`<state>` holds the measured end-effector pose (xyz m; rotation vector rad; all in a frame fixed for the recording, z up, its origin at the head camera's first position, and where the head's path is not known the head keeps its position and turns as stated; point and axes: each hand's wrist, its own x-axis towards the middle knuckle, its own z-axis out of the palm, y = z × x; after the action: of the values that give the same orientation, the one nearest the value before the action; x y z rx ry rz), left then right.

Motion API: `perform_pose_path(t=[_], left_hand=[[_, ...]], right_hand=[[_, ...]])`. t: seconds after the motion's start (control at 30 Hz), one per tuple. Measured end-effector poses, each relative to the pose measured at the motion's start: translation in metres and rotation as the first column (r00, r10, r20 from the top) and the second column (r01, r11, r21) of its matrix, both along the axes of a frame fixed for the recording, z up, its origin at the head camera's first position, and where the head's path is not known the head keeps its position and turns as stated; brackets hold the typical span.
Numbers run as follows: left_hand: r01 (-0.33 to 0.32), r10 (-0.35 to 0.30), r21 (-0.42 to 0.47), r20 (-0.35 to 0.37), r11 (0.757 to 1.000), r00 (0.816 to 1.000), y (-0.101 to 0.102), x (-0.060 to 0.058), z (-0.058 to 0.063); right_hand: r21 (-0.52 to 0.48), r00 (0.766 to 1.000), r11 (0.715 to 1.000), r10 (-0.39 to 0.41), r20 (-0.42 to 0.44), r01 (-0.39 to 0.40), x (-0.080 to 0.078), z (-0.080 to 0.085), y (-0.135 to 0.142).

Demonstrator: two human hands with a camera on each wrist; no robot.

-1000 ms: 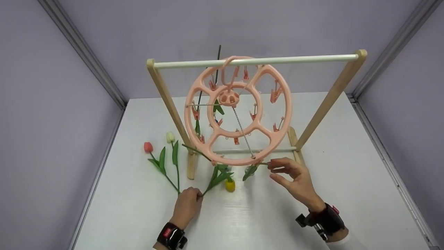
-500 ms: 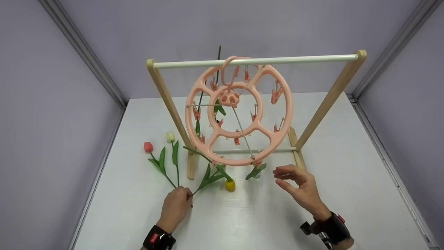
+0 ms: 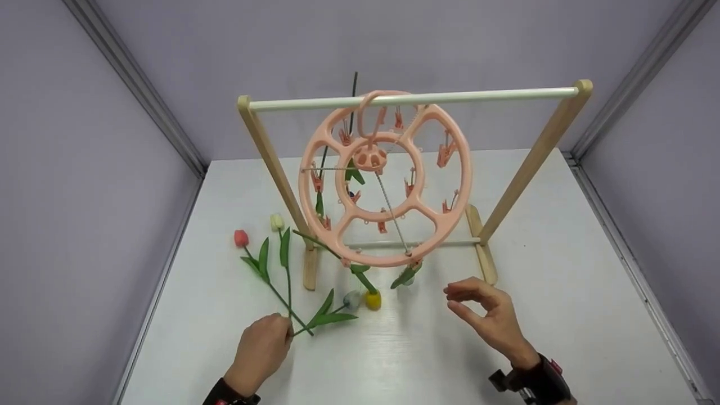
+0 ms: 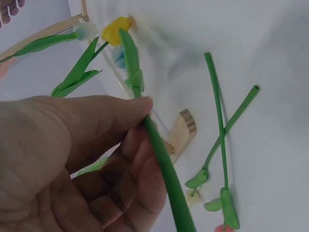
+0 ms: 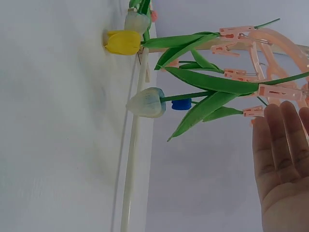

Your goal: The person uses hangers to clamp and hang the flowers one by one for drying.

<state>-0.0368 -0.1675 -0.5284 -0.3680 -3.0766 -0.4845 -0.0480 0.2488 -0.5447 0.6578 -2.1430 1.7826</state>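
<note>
My left hand (image 3: 263, 347) pinches the green stem (image 4: 169, 179) of an artificial tulip between thumb and fingers, low over the table. That tulip's pale blue head (image 3: 352, 301) points right, next to a hanging yellow tulip (image 3: 373, 300). My right hand (image 3: 486, 315) is held up with nothing in it, thumb and fingers apart, right of the round pink clip hanger (image 3: 382, 261). In the right wrist view its straight fingers are near a pink clip (image 5: 279, 92) gripping the stem of a white-blue tulip (image 5: 146, 103), which hangs head down.
A red tulip (image 3: 241, 238) and a white tulip (image 3: 277, 222) lie on the table at left, stems crossing. The hanger hooks over the white bar (image 3: 478, 97) of a wooden stand (image 3: 531, 163). Several clips dangle from it, and a blue tulip (image 5: 181, 104) hangs farther back.
My right hand has drawn back from the clipped stem, down and right. My left hand has moved down and left with its tulip, whose pale blue head has come into view.
</note>
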Motion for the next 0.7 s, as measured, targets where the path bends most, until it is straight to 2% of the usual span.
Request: perform_pose_path(t=[0.2, 0.47, 0.7], left_hand=[[0.052, -0.051, -0.012, 0.083, 0.999, 0.995, 0.004, 0.006, 0.015], [0.211, -0.211, -0.003, 0.028, 0.977, 0.977, 0.029, 0.006, 0.019], [0.259, -0.259, -0.016, 0.046, 0.966, 0.965, 0.054, -0.002, 0.020]], right_hand=[[0.000, 1.000, 1.000, 0.022, -0.020, -0.022, 0.004, 0.000, -0.003], [0.056, 1.000, 0.998, 0.005, -0.025, -0.003, 0.009, 0.003, -0.007], [0.118, 0.997, 0.993, 0.015, -0.081, -0.005, 0.012, 0.006, -0.013]])
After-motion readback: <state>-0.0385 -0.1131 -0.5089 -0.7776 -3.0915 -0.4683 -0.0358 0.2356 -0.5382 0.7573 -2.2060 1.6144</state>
